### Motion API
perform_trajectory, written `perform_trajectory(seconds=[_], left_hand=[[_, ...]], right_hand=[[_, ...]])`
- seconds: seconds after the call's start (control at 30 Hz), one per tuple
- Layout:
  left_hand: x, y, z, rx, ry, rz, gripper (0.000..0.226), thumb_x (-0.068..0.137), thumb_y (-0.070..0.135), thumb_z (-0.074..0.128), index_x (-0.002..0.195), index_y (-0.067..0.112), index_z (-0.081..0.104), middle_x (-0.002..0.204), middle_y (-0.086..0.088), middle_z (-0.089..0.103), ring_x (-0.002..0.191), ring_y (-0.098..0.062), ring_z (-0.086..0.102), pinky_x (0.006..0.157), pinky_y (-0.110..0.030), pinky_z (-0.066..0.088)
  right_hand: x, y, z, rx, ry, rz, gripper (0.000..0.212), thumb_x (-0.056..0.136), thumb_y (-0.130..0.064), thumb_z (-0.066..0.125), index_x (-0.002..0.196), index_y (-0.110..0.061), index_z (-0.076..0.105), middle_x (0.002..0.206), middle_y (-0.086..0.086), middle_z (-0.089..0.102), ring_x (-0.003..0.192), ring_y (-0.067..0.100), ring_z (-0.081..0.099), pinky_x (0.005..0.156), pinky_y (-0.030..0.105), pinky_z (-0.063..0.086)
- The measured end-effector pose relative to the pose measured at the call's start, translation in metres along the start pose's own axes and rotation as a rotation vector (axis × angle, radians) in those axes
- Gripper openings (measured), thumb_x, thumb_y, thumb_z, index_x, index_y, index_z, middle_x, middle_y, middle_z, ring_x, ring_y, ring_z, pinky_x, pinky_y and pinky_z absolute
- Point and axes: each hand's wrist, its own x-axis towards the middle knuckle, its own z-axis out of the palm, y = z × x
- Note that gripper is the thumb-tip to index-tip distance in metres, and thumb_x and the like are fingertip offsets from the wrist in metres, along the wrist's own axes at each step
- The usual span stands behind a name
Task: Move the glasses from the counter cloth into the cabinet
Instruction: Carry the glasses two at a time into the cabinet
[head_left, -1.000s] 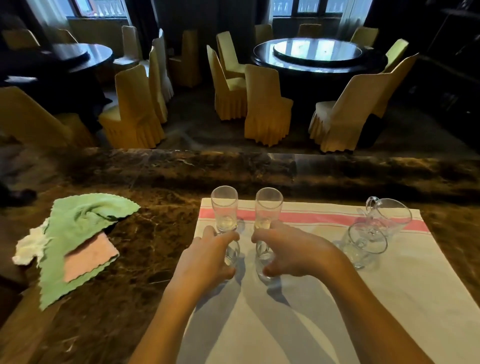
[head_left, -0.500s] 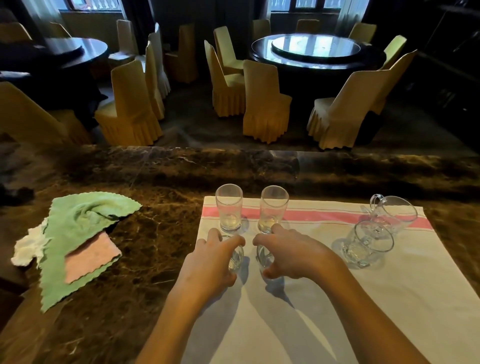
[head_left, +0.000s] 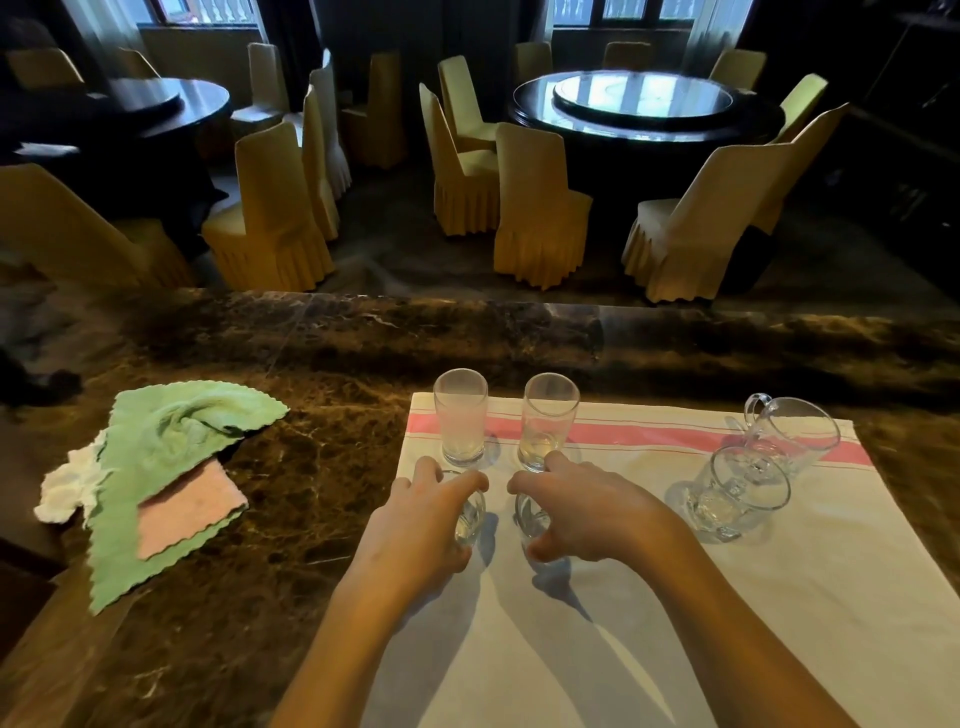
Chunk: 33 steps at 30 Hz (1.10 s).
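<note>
Hands are working side by side over a white counter cloth (head_left: 675, 597) with a pink stripe, which is lying on a dark marble counter (head_left: 291, 467). The left hand (head_left: 421, 525) is wrapping its fingers around a small clear glass (head_left: 470, 519) standing on the cloth, and the right hand (head_left: 587, 512) is closing around a second small glass (head_left: 530, 519) just beside it; both glasses are still sitting on the cloth, mostly hidden by the fingers. Just behind the hands, two taller tumblers are standing upright at the cloth's far edge, the left tumbler (head_left: 461, 418) looking frosted and the right tumbler (head_left: 546, 421) leaning slightly. Toward the right of the cloth, two handled glass mugs are sitting close together, the near mug (head_left: 737, 493) in front of the far mug (head_left: 789, 434). Left of the cloth, a green cleaning rag (head_left: 171, 467) is lying crumpled over a pink rag (head_left: 189, 506) and a white rag (head_left: 65, 491).
</note>
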Motion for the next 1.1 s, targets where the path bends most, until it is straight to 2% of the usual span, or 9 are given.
perform_trajectory(seconds=[0.23,0.37,0.43,0.63,0.8,0.97,1.1], left_hand=[[-0.004,0.005,-0.007,0.042,-0.014,-0.002,0.075,0.083,0.044,0.073,0.142,0.05,0.029,0.151,0.003,0.03,0.129,-0.02,0.038,0.095,-0.027,0.047],[-0.006,0.019,-0.026,0.087,0.009,0.015,0.081,0.082,0.054,0.069,0.147,0.05,0.02,0.156,0.004,0.024,0.134,-0.02,0.033,0.099,-0.029,0.046],[-0.008,0.031,-0.04,0.073,0.042,0.044,0.078,0.084,0.056,0.066,0.146,0.049,0.021,0.157,0.006,0.023,0.137,-0.018,0.031,0.101,-0.03,0.045],[-0.001,0.083,-0.077,0.07,0.122,0.145,0.075,0.083,0.057,0.065,0.146,0.048,0.025,0.155,0.01,0.028,0.138,-0.015,0.033,0.106,-0.032,0.041],[0.019,0.138,-0.082,0.064,0.138,0.249,0.074,0.084,0.055,0.066,0.146,0.048,0.026,0.154,0.01,0.031,0.138,-0.017,0.034,0.108,-0.038,0.044],[0.047,0.191,-0.063,0.052,0.06,0.311,0.07,0.085,0.052,0.067,0.144,0.046,0.03,0.153,0.006,0.033,0.136,-0.02,0.037,0.106,-0.043,0.046],[0.065,0.223,-0.037,0.053,-0.025,0.324,0.069,0.085,0.05,0.068,0.144,0.044,0.033,0.15,0.004,0.037,0.13,-0.02,0.043,0.103,-0.039,0.048]], right_hand=[[-0.009,0.007,-0.004,0.101,0.044,-0.032,0.079,0.08,-0.047,0.076,0.146,-0.039,0.033,0.148,0.001,0.043,0.123,0.024,0.052,0.092,0.037,0.055],[-0.031,0.02,-0.027,0.175,0.138,-0.054,0.075,0.081,-0.046,0.075,0.146,-0.04,0.036,0.149,-0.006,0.045,0.124,0.018,0.051,0.089,0.026,0.05],[-0.043,0.028,-0.039,0.179,0.173,-0.045,0.073,0.081,-0.046,0.074,0.145,-0.042,0.037,0.147,-0.009,0.046,0.122,0.017,0.053,0.084,0.022,0.049],[-0.078,0.062,-0.074,0.149,0.23,0.062,0.071,0.085,-0.046,0.071,0.145,-0.043,0.035,0.15,-0.005,0.039,0.129,0.019,0.047,0.096,0.034,0.049],[-0.109,0.109,-0.099,0.144,0.324,0.135,0.071,0.087,-0.046,0.068,0.148,-0.041,0.031,0.153,-0.005,0.037,0.132,0.018,0.045,0.098,0.034,0.049],[-0.132,0.167,-0.107,0.159,0.395,0.217,0.068,0.089,-0.04,0.067,0.148,-0.038,0.033,0.149,-0.003,0.04,0.127,0.019,0.049,0.091,0.029,0.05],[-0.131,0.214,-0.1,0.159,0.373,0.247,0.066,0.09,-0.036,0.069,0.146,-0.036,0.036,0.147,-0.001,0.042,0.119,0.019,0.053,0.081,0.022,0.048]])
